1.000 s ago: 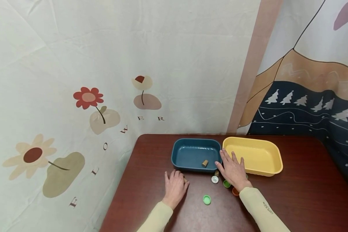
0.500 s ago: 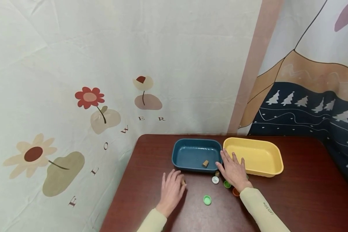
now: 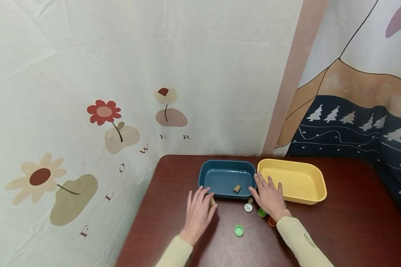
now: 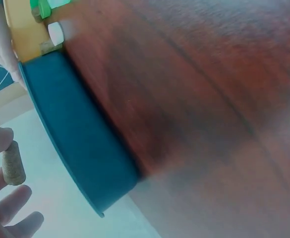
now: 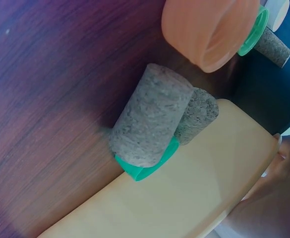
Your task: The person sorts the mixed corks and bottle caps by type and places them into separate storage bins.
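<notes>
Between thumb and finger, my left hand (image 3: 198,215) pinches a tapered cork (image 4: 13,164) just off the front left corner of the blue tray (image 3: 205,178); in the left wrist view the cork hangs above the tabletop. My right hand (image 3: 270,198) rests with extended fingers where the blue tray and yellow tray (image 3: 300,181) meet, holding nothing that I can see. One cork (image 3: 236,189) lies inside the blue tray. Under and beside the right wrist, the right wrist view has a large-looking cork (image 5: 152,116), a second cork (image 5: 198,116) and a green cap (image 5: 144,172).
Before the trays lie a white cap (image 3: 248,207), a green cap (image 3: 261,212), an orange cap (image 3: 272,221) and a cork (image 3: 250,200). A light green cap (image 3: 238,230) sits nearer on the dark wooden table (image 3: 351,211). A printed cloth (image 3: 220,74) hangs behind.
My left hand has picked the cork up off the table and moved it forward to the blue tray's front left edge. The right hand stays where it was.
</notes>
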The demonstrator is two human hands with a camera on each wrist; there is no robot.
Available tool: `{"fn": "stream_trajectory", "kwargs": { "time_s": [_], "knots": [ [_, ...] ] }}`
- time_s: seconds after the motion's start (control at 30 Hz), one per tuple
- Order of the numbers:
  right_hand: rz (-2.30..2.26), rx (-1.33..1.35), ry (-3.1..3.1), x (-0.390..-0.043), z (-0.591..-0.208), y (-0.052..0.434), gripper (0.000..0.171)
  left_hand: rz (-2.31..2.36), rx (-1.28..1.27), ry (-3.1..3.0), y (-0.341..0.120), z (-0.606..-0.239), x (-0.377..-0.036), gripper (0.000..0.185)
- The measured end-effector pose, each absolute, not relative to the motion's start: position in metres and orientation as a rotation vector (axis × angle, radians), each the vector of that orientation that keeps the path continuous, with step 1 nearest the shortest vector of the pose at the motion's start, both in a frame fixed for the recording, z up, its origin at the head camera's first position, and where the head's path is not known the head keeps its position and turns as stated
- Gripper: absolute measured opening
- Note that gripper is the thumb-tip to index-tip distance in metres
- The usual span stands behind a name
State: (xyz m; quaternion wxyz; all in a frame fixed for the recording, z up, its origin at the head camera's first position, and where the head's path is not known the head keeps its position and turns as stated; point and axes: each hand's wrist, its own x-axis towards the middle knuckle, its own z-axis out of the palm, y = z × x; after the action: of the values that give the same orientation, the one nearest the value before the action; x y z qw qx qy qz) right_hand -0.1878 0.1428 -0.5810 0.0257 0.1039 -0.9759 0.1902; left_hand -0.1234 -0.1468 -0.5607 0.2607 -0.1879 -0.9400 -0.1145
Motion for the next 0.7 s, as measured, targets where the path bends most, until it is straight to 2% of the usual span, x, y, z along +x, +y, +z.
{"fn": "stream_trajectory", "kwargs": {
  "time_s": [0.7],
  "knots": [
    [0.58, 0.314, -3.017, -0.188, -0.582, 0.143, 0.07, -0.43, -0.631, -2.603, -0.12, -0.554, -0.188, 0.042]
  ]
}}
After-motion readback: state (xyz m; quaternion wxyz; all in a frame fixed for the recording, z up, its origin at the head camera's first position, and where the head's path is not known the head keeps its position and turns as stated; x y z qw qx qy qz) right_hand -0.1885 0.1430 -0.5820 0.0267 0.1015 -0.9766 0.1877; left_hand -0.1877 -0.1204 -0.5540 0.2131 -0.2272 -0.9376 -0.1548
